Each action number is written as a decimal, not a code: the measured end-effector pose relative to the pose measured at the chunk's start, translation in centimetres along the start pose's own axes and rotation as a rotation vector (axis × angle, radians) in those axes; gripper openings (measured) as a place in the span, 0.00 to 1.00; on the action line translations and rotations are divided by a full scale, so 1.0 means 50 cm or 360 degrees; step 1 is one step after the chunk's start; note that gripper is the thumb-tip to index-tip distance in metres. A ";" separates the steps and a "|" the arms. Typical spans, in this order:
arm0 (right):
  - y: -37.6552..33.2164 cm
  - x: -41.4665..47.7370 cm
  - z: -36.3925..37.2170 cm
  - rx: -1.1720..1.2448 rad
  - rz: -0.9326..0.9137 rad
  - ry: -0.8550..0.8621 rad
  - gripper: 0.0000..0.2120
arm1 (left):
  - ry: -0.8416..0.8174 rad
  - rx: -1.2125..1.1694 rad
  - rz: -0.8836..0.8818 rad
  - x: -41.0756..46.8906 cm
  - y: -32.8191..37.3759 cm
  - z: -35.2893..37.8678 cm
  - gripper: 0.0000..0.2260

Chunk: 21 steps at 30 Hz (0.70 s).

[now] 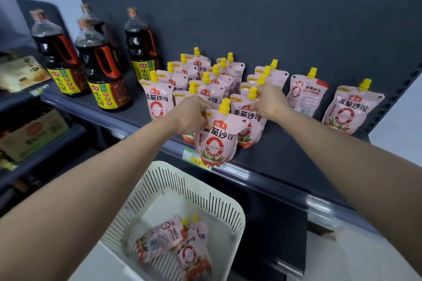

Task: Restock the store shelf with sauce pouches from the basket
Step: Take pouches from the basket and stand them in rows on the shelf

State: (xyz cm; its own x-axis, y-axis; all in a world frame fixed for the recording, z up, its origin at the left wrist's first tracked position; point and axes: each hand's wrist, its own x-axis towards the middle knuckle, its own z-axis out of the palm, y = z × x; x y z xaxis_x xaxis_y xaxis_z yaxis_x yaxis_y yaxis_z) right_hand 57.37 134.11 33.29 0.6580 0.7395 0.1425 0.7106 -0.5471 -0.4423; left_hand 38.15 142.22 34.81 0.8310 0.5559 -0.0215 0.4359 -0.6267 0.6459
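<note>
My left hand (190, 116) grips the top left corner of a pink sauce pouch (218, 137) with a yellow cap, held upright over the front edge of the dark shelf (285, 155). My right hand (269, 101) pinches the top of another pouch (249, 116) standing just behind it. Several more pink pouches (205, 80) stand in rows on the shelf, and two stand apart at the right (351, 112). Below, a white slotted basket (189, 191) holds a few pouches (180, 244) lying flat.
Several large dark soy sauce bottles (102, 66) stand on the shelf to the left of the pouches. A neighbouring shelf unit at far left carries cardboard boxes (32, 134). A price tag (194, 157) sits on the shelf's front rail.
</note>
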 end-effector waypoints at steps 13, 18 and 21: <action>0.027 0.002 -0.044 0.0102 0.0012 0.0052 0.11 | 0.0002 -0.0059 0.0041 0.078 0.030 0.051 0.15; 0.030 -0.009 -0.051 0.0083 -0.0010 0.0082 0.12 | -0.0002 -0.0117 0.0018 0.098 0.033 0.062 0.17; 0.032 -0.016 -0.055 0.0049 -0.0007 0.0102 0.11 | -0.0076 -0.0097 0.0008 0.109 0.035 0.067 0.15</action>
State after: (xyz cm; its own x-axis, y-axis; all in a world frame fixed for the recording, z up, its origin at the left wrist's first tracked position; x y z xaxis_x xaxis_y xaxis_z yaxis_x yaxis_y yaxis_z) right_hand 58.66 131.55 34.90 0.6700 0.7148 0.2005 0.7064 -0.5308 -0.4682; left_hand 44.60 142.32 33.26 0.8493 0.5252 -0.0538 0.4111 -0.5941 0.6914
